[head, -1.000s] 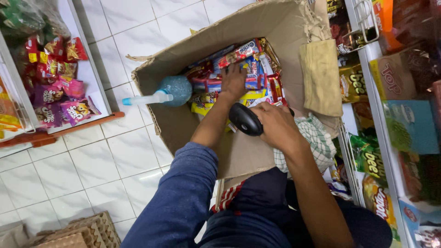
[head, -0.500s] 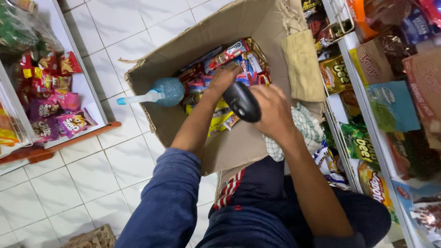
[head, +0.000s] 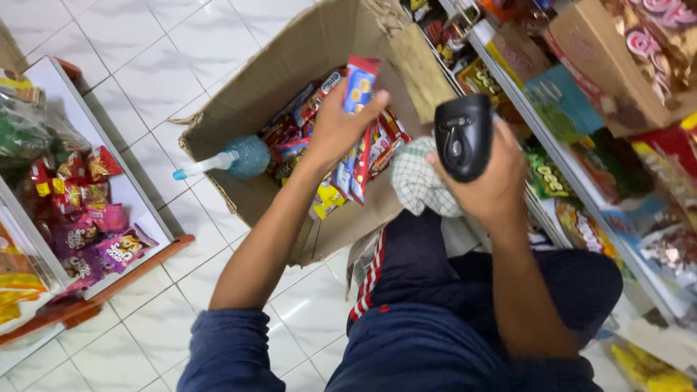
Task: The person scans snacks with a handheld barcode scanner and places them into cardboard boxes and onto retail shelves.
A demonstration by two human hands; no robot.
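Note:
An open cardboard box (head: 247, 94) sits on the tiled floor, filled with several colourful snack packets (head: 294, 134). My left hand (head: 337, 127) is raised above the box and grips a long red and blue snack packet (head: 357, 91) by its middle. My right hand (head: 490, 181) holds a black handheld barcode scanner (head: 463, 138) to the right of the packet, its head tilted toward it. A checked cloth (head: 421, 185) lies under the scanner hand at the box's right edge.
A blue spray bottle (head: 236, 158) leans in the box's left corner. Low shelf (head: 156, 210) at left carries pink and red snack bags (head: 102, 232). Tall shelves (head: 581, 181) at right hold boxed and bagged snacks. White tiled floor (head: 145, 65) surrounds the box.
My left hand has lifted a snack packet out of the box. My right hand has moved the scanner up and to the right, away from above the box.

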